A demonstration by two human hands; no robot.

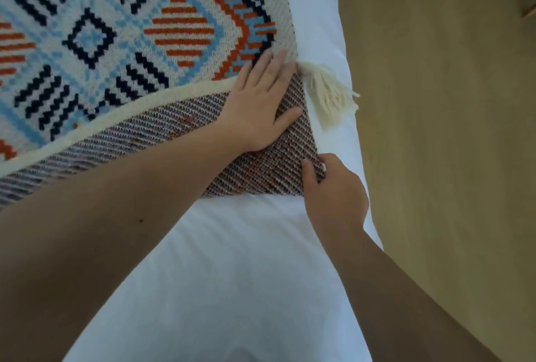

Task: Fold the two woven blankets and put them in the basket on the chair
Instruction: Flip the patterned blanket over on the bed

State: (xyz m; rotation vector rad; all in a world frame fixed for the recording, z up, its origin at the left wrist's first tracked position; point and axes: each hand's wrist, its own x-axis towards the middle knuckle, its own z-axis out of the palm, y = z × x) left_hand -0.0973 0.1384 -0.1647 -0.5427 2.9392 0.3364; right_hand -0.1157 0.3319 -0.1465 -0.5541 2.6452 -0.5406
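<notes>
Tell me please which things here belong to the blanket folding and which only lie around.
For the job: woven blanket; left hand pressing flat on it; right hand pinching its corner; cream tassel.

Only around: white bed sheet; wooden floor.

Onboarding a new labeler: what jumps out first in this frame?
The woven blanket with bold orange, navy and light-blue diamonds fills the upper left, its edge turned over to show the mottled underside. The left hand lies flat with straight fingers at the folded corner, next to a cream tassel, while the right hand pinches the lower corner. Everything lies on a white sheet, with tan floor at right.
</notes>
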